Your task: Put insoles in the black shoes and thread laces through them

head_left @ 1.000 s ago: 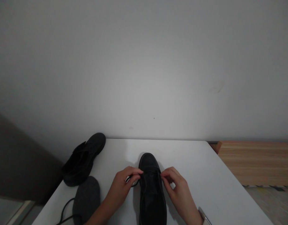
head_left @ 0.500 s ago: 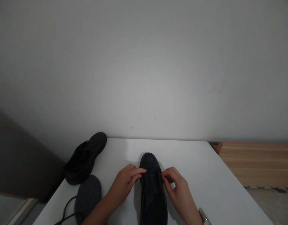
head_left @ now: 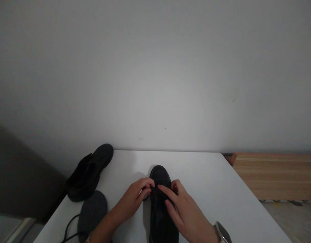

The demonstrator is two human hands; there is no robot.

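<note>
At a white table, a person is working over a black shoe, which is standing between the hands with its toe pointing toward the wall. The left hand is keeping thumb and forefinger close together at the shoe's left edge; whether they are gripping anything, one cannot tell. The right hand is spreading its fingers across the front. Good handling is probably calling for a light right touch, steadying the upper without flattening it, while the left fingertips are working finely.
</note>
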